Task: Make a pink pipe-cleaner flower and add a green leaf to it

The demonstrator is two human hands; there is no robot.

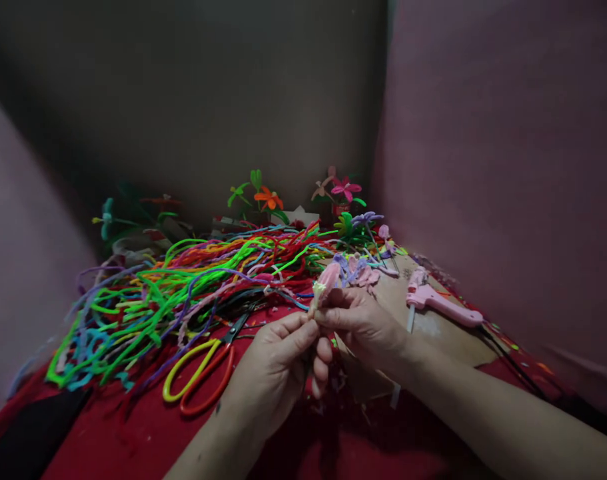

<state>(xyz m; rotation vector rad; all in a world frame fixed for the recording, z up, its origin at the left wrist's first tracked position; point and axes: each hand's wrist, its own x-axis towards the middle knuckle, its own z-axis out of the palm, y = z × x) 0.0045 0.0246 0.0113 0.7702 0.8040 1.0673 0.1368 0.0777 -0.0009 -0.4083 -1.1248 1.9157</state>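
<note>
Between my fingertips is a small pipe-cleaner flower (328, 279) with a pale pink petal and a cream-yellow centre. My left hand (286, 363) pinches its lower end from below, thumb and forefinger pressed together. From the right, my right hand (358, 320) grips the base of the pink petal, its fingertips almost touching the left thumb. The stem, if there is one, is hidden by the hands. Just beyond them lie purple and pink pipe-cleaner petals (356, 268) on a piece of cardboard.
A heap of colourful pipe cleaners (203, 280) spreads over the red cloth (118, 433) on the left. Scissors (208, 367) with yellow and red handles lie in front. A pink glue gun (443, 303) rests on the cardboard (433, 340). Finished flowers (269, 198) stand behind, near the wall.
</note>
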